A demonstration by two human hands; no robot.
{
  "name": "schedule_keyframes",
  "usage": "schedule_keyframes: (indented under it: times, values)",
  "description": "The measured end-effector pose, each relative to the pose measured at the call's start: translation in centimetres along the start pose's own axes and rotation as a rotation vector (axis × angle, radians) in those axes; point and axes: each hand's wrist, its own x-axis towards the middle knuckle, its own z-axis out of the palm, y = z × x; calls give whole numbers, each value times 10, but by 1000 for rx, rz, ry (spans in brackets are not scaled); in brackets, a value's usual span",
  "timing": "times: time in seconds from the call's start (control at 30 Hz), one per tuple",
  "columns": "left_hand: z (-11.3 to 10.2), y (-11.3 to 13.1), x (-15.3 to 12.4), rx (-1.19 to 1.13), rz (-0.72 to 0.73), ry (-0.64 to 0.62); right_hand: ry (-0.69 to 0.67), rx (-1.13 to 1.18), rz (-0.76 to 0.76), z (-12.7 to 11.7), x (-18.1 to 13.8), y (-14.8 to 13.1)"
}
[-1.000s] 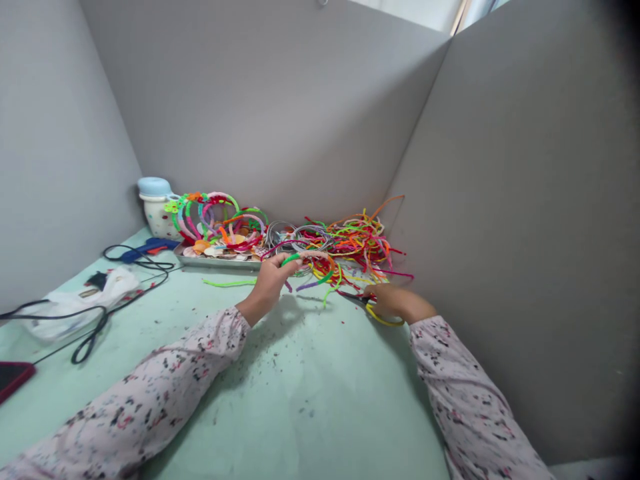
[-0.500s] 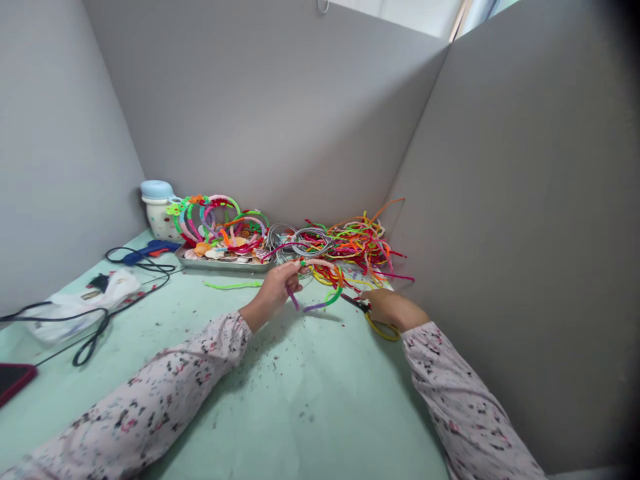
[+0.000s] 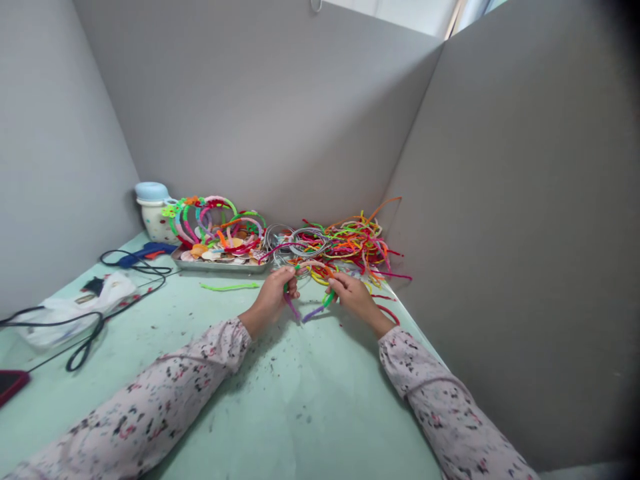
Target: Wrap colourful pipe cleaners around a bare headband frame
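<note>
A headband [image 3: 313,313] wrapped in pipe cleaners, with pink, orange, green and purple stretches, is held between both hands above the table. Closed around its left side, my left hand [image 3: 274,293] pinches near a green part, and a purple end hangs below the fingers. On the other side my right hand [image 3: 353,297] is closed, thumb and fingers gripping the orange and green stretch. Just beyond the fingers lies a tangled heap of pipe cleaners [image 3: 357,243] in many colours. The scissors are not visible; red pieces [image 3: 389,313] lie beside my right hand.
A metal tray [image 3: 220,267] holds wrapped headbands and small flat pieces. Beside it are bare metal hoops [image 3: 310,243]. A lidded jar [image 3: 155,212], a blue glue gun [image 3: 145,253], black cables, a plastic bag [image 3: 75,310] and a phone [image 3: 13,387] are at left. Grey panels enclose the table.
My right hand has let go of the scissors, moved left and taken hold of the headband's right side. My left hand stays on the headband. The view has shifted slightly.
</note>
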Motion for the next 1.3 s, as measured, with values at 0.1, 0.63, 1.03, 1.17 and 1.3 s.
schedule_keyframes:
  times: [0.1, 0.63, 1.03, 1.17, 1.3]
  values:
    - [-4, -2, 3, 63, 62, 76, 49, 97, 51, 5, -3, -1]
    - [-17, -4, 2, 490, 235, 61, 112, 389, 166, 17, -9, -1]
    - [-20, -9, 3, 712, 286, 104, 141, 446, 160, 16, -9, -3]
    - [-18, -6, 2, 676, 284, 94, 135, 450, 163, 17, -9, -3]
    - [-16, -7, 2, 486, 210, 101, 147, 451, 166, 17, -9, 1]
